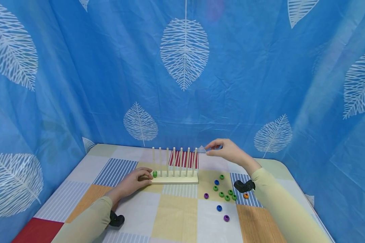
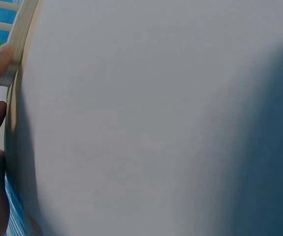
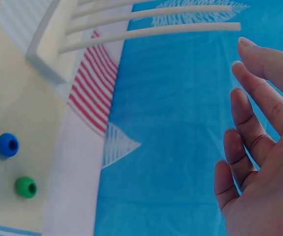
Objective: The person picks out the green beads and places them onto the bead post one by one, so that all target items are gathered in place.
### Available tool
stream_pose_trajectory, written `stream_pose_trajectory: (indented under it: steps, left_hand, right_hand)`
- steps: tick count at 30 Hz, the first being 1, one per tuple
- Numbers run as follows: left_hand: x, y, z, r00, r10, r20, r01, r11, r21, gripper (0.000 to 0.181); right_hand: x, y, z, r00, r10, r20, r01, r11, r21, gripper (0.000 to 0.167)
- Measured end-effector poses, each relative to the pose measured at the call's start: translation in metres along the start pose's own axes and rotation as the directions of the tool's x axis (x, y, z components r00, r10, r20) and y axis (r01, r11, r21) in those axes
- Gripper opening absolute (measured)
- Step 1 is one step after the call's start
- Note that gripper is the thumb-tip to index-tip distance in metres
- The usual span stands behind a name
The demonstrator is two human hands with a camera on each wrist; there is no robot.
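A pale wooden peg stand bears a row of upright pegs on a long base. On its leftmost peg, low down, sits a green bead; two green rims show in the left wrist view. My left hand holds the left end of the base, thumb at the front edge and fingers toward the back. Raised beyond the stand's right end, my right hand has thumb and fingers apart with nothing between them. The right wrist view shows the fingers of this hand relaxed, near the tip of the rightmost peg.
Loose beads lie right of the stand on the patchwork tablecloth: several green beads, two blue beads, two purple beads and an orange bead. A blue curtain surrounds the table's back and sides.
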State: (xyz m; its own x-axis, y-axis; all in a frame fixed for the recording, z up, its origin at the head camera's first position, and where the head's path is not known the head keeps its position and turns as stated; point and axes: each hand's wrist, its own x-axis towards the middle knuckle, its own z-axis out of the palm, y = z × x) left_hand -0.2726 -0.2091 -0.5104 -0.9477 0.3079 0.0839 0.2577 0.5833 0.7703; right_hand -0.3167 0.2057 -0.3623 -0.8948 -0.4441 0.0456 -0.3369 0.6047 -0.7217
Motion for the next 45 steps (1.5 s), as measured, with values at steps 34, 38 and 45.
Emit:
stream_pose_trajectory:
  steps: [34, 38, 45]
  left_hand:
    - [0.000, 0.002, 0.001, 1.000, -0.020, -0.006, 0.020, 0.999, -0.034, 0.008]
    - [0.000, 0.001, 0.001, 1.000, -0.021, -0.006, 0.021, 0.999, -0.035, 0.008]
    - [0.000, 0.002, 0.000, 1.000, -0.024, -0.003, 0.024, 0.999, -0.034, 0.009]
  right_hand:
    - [-0.047, 0.115, 0.035, 0.995, 0.097, 0.028, -0.098, 0.995, 0.024, 0.031]
    - [-0.049, 0.118, 0.035, 0.993, 0.121, 0.018, -0.121, 0.992, 0.020, 0.030]
    - [-0.049, 0.122, 0.037, 0.989, 0.148, -0.001, -0.148, 0.989, 0.028, 0.029]
